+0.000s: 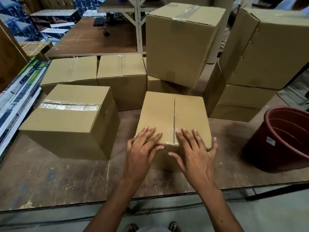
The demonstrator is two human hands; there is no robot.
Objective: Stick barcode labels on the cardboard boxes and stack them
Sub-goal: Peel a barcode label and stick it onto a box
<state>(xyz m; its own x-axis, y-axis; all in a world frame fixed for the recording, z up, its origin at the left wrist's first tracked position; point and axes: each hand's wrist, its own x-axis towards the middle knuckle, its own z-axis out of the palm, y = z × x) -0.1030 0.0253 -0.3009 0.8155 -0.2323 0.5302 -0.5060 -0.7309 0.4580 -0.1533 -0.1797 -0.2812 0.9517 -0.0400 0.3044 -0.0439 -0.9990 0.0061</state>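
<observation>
Both flat on centre box [173, 118] at near top edge: left hand [142, 153] & right hand [195, 153], fingers spread, gripping nothing. Taped box [70, 118] just left of it, red bucket [282, 139] to right. No label seen yet; prob positioning box, label needed next

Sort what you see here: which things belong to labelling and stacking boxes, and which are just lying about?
Job: centre box under both hands (left, right); taped box; stacked boxes; table.
Lying about: bucket; printed cartons; keyboard. No labels visible.
</observation>
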